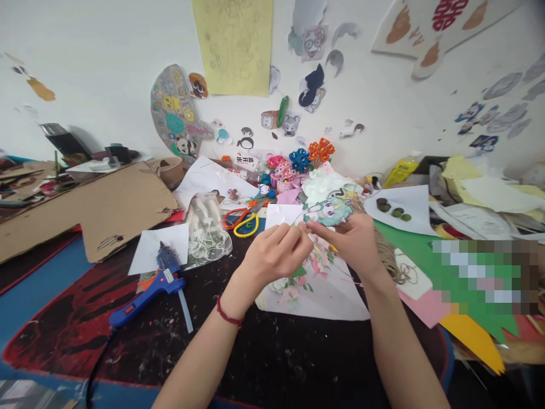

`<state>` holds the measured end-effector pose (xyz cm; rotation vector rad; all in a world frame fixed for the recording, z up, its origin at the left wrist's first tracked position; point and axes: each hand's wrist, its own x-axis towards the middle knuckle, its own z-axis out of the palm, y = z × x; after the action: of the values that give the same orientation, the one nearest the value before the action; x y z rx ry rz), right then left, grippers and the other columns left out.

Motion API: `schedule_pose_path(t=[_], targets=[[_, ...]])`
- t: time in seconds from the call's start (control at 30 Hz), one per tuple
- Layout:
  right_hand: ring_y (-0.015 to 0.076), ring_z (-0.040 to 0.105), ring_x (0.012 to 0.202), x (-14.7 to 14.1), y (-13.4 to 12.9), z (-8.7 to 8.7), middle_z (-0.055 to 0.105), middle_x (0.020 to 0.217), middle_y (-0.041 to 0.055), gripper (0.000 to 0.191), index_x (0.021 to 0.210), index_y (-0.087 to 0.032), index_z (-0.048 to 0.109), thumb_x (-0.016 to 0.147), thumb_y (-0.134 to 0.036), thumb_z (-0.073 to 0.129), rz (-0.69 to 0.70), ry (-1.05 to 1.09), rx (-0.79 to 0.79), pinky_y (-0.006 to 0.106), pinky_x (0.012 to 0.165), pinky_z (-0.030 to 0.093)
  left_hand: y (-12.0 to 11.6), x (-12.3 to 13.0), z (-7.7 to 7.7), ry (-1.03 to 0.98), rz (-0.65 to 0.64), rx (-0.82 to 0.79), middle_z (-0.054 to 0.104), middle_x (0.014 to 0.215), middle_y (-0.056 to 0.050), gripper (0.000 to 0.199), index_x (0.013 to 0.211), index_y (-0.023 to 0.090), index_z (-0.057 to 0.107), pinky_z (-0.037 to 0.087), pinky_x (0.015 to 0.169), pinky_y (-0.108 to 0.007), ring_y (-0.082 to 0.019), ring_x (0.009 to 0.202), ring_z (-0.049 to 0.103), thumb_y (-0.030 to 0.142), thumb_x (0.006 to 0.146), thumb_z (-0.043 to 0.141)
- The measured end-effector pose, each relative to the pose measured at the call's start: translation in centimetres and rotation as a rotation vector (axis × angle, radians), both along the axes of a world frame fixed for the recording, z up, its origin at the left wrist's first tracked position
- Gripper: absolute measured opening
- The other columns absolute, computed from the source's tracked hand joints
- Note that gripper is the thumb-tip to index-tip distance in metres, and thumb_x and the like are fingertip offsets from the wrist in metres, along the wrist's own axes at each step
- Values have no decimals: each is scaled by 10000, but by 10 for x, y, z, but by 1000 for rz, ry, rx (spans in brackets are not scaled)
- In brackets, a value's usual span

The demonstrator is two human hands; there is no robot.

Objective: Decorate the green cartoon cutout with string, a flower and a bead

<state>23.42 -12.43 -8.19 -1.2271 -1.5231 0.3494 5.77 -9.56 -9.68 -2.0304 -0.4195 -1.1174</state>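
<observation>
Cardboard: a big brown piece (123, 207) lies at the left, pushed to the back, perhaps to free the space in front.
Glue gun: the blue tool (149, 295) lies on its side, a glue stick poking from its rear, its cord trailing off the near edge. The nozzle sits over a white paper square (138, 261), probably to keep drips off the dark mat (293, 363).
Bag: a clear plastic bag (208, 233) with white cord on it.
Scissors: orange-and-yellow handles (240, 221) face the worker, handy for a quick reach, I'd say.
Left hand: fingers (279, 250) curled in tight, thumb side meeting the cut-out's lower left; I cannot tell whether anything is pinched there.
Yarn flowers: pink, blue and orange blooms (299, 162) stand behind, by the wall.
Cut-out: a teal-haired cartoon figure (330, 210), raised above a flower-decorated white sheet (340, 305), face up, seemingly to keep its edge workable.
Right hand: half closed (355, 238), thumb stretched leftwards, gripping the cut-out from below and the right.
Twine: a tan hank (385, 250) just beside the right wrist.
Coloured paper: green sheets (413, 241) spread at the right, out of the hands' way.
</observation>
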Motion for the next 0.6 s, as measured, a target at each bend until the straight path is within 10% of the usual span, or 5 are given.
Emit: schedule_pose_path(t=[0.17, 0.6], targets=[[84, 261, 476, 4, -3, -4, 266, 454, -49, 575, 459, -203, 308, 833, -420, 687, -145, -330, 143, 278, 458, 220, 0, -3, -2, 57, 29, 6, 563, 659, 1, 87, 914, 150, 601, 364, 497, -292, -119, 569, 510, 66, 898, 586], [106, 445, 466, 1, -1, -5, 503, 487, -23, 364, 561, -200, 503, 876, -295, 660, -227, -549, 555, 275, 504, 325, -5, 5, -1, -71, 28, 4, 537, 600, 13, 101, 840, 152, 553, 332, 497, -282, -118, 525, 485, 88, 915, 576]])
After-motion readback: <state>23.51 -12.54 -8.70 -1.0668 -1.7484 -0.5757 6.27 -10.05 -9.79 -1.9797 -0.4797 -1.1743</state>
